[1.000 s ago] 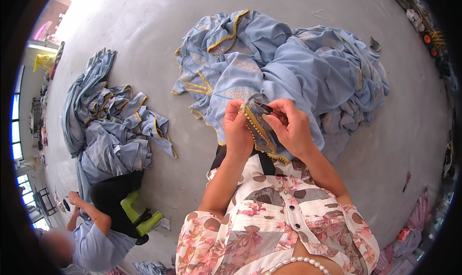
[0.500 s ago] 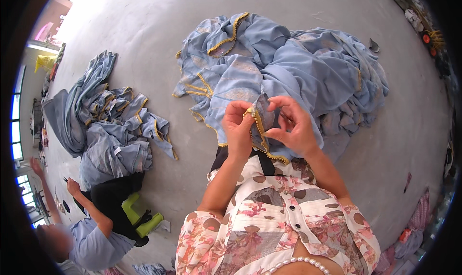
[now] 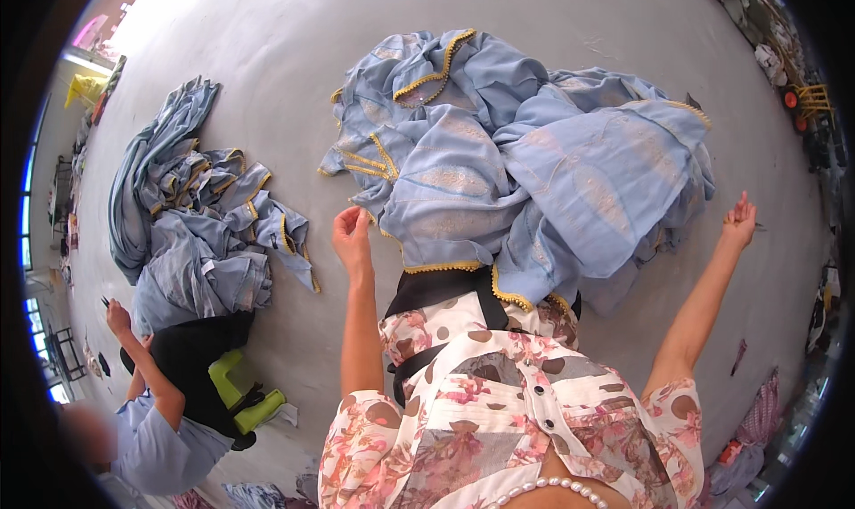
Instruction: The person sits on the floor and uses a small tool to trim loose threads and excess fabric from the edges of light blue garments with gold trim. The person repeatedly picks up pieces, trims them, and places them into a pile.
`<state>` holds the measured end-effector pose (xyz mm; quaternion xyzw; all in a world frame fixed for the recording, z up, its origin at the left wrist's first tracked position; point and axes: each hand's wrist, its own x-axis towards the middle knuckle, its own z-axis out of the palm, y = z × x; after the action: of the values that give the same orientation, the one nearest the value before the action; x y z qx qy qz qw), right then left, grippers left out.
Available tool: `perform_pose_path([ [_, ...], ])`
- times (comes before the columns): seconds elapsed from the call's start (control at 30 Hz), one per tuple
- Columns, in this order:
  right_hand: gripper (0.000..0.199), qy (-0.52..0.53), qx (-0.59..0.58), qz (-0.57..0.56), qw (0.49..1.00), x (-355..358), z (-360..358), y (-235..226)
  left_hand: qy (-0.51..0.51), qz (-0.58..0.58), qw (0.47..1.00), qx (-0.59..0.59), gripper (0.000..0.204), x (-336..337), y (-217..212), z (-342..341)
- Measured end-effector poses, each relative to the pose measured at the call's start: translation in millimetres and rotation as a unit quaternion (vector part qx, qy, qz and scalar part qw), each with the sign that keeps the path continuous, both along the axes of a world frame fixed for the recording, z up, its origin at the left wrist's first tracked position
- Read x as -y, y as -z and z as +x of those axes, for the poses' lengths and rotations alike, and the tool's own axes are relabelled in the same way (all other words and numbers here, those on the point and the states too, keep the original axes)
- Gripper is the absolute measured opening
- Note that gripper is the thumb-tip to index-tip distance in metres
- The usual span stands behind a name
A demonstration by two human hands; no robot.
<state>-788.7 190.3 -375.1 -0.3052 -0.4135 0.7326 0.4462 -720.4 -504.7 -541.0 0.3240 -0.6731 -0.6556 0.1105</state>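
Observation:
A big heap of light blue cloth (image 3: 454,166) with pale woven patches and yellow beaded trim lies in front of me, its near end over my lap. My left hand (image 3: 353,235) is raised at the heap's left edge, fingertips pinched together; whether anything is between them I cannot make out. Far out to the right, away from the cloth, my right hand (image 3: 738,224) has most fingers curled and one pointing up. A small dark pointed tool (image 3: 760,228) sticks out of it; its kind is too small to tell. One broad panel lies spread over the heap's right side.
A second pile of blue trimmed cloth (image 3: 196,264) lies on the grey floor to the left. Beside it another person (image 3: 169,447) sits by a green plastic stool (image 3: 236,380), a small dark tool in one hand. Bundled things (image 3: 753,438) line the right side.
Both hands have let go of the yellow-trimmed edge and moved apart, the left hand leftward, the right hand far right. A cloth panel now lies spread across the heap's right side.

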Motion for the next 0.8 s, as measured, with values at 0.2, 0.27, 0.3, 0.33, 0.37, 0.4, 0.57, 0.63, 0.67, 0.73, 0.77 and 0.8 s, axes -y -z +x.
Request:
perform_pose_path([
  [0.2,0.017,-0.198,0.122,0.206,0.950,188.5,7.1,19.0,0.031,0.223,0.962,0.156,0.034,-24.3,1.6,9.1],
  [0.27,0.016,-0.261,0.115,0.240,0.928,241.1,6.6,18.5,0.039,0.252,0.967,0.006,0.032,-24.2,18.6,12.9],
  [0.3,0.016,-0.291,0.112,0.253,0.916,261.4,6.0,17.9,0.027,0.269,0.962,-0.029,0.032,-23.5,11.2,8.8],
  [0.33,0.016,-0.318,0.112,0.254,0.906,280.6,5.2,16.9,0.014,0.284,0.957,-0.065,0.032,-21.8,-7.2,3.4],
  [0.37,0.015,-0.346,0.114,0.253,0.896,298.9,4.9,15.4,-0.001,0.298,0.949,-0.100,0.032,-19.5,-26.6,-0.8],
  [0.4,0.015,-0.390,0.116,0.262,0.875,316.5,5.3,13.7,0.009,0.318,0.940,-0.119,0.032,-16.9,-43.3,-2.5],
  [0.57,0.021,-0.571,0.090,0.303,0.757,399.1,24.2,13.8,0.095,0.355,0.913,-0.180,0.039,-21.8,-84.9,-14.3],
  [0.63,0.025,-0.593,0.070,0.345,0.725,439.2,43.6,7.9,0.147,0.390,0.885,-0.208,0.039,-35.9,-114.4,-22.8],
  [0.67,0.027,-0.593,0.067,0.362,0.716,455.9,50.5,1.8,0.183,0.413,0.866,-0.214,0.040,-44.7,-127.2,-26.4],
  [0.73,0.027,-0.562,0.096,0.392,0.722,471.1,43.0,13.9,0.258,0.457,0.821,-0.224,0.041,-61.0,-143.3,-34.3],
  [0.77,0.027,-0.546,0.109,0.405,0.726,473.4,36.0,25.3,0.265,0.360,0.867,-0.220,0.041,-63.0,-143.6,-36.7],
  [0.8,0.022,-0.584,0.153,0.268,0.751,462.4,24.2,44.4,0.264,0.259,0.904,-0.215,0.042,-65.6,-142.4,-39.8],
])
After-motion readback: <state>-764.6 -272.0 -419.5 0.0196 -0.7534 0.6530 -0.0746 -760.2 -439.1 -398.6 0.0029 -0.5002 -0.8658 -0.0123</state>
